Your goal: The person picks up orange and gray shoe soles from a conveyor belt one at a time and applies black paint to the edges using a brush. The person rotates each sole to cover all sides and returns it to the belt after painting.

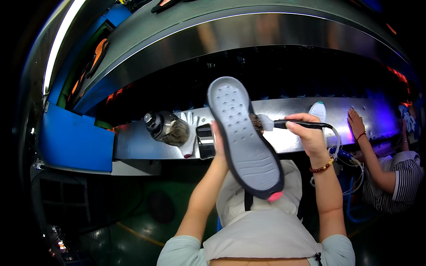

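The grey shoe sole (242, 128) is held up, tilted, in front of the desk (133, 150), its far end reaching over the metal and its pink-tipped near end past the front edge, above the person's lap. The left hand (218, 146) has its grip pressed to the sole's left side; the fingers behind are hidden. The right hand (310, 135) pinches the black handle of a brush (267, 123) between thumb and fingers, and the bristles appear to meet the sole's dark right edge.

On the left, room is tight: a dark rectangular thing (206, 144) is just beside the left hand, with a white glove (190, 141) next to it and a clear bottle (175, 134) with a dark cap beyond. To the right, bare metal shows between the sole and a white piece (317, 111) behind the right hand. A pale cable (339, 135) curves down past the wrist. Farther right, a co-worker's hand (356, 123) rests on the desk, well apart. Behind, a dark gap separates the desk from a raised metal rim (266, 33).
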Tool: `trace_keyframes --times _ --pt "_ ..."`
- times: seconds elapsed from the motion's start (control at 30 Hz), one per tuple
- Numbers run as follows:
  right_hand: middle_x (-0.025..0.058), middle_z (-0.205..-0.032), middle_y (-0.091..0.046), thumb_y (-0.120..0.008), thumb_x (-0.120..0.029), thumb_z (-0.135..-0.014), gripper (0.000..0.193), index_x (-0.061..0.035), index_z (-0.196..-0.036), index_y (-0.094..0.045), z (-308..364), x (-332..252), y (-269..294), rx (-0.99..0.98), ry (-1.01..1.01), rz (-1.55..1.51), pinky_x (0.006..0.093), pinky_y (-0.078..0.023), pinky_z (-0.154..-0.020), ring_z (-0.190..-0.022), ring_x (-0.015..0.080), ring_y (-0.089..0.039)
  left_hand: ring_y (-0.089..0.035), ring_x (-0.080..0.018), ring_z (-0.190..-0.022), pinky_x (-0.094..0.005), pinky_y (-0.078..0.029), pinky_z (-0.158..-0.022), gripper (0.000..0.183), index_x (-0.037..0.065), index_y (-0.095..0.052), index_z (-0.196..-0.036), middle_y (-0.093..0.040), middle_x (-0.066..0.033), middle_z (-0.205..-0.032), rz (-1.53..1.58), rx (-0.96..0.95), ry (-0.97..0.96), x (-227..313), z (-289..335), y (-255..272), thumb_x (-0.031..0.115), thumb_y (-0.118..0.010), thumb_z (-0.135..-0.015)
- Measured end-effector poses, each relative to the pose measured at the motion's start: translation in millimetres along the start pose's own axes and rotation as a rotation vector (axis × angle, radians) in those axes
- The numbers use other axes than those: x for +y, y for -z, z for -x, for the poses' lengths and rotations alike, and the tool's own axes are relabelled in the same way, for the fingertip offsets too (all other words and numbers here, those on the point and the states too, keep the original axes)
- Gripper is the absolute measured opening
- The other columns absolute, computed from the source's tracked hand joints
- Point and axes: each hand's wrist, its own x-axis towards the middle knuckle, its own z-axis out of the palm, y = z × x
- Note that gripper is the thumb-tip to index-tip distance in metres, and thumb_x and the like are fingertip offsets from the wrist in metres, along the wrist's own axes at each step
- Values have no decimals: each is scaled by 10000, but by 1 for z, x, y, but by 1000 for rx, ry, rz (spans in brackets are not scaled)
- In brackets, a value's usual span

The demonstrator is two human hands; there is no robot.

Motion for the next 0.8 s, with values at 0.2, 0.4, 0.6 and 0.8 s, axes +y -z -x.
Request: trace_keyframes --times 0.2,0.4,0.6,0.8 --pt "73 -773 -632 -647 -36 -717 151 10 -861 -636 -50 4 -16 -77 92 161 213 -477 -638 -684 107 -591 -416 -256 -1122 -372 -355 -939 858 57 -276 -1299 -403 -129 -1246 -73 74 -182 -30 -9 -29 719 -183 -760" --pt "42 -712 -619 -644 -61 -708 139 5 -831 -646 -69 -12 -44 -157 103 463 189 -453 -585 -644 71 -563 -463 -212 -1075 -346 -373 -922 833 69 -326 -1274 -461 -89 -1195 13 139 -66 -40 -2 -24 715 -198 -763" --pt "84 -723 -621 -631 -106 -632 152 -49 -773 -643 -15 13 -53 -316 575 856 295 -419 -663 -720 196 -582 -467 -208 -1063 -345 -382 -907 726 88 -410 -1209 -471 -74 -1178 -93 205 -174 -11 -1 -12 666 -272 -792" --pt "91 -757 -630 -640 -84 -630 138 -31 -758 -647 17 -2 -23 -624 128 597 249 -457 -668 -725 164 -595 -471 -223 -1053 -353 -378 -909 757 68 -401 -1225 -483 -79 -1178 -9 157 -241 10 17 -2 672 -276 -787"
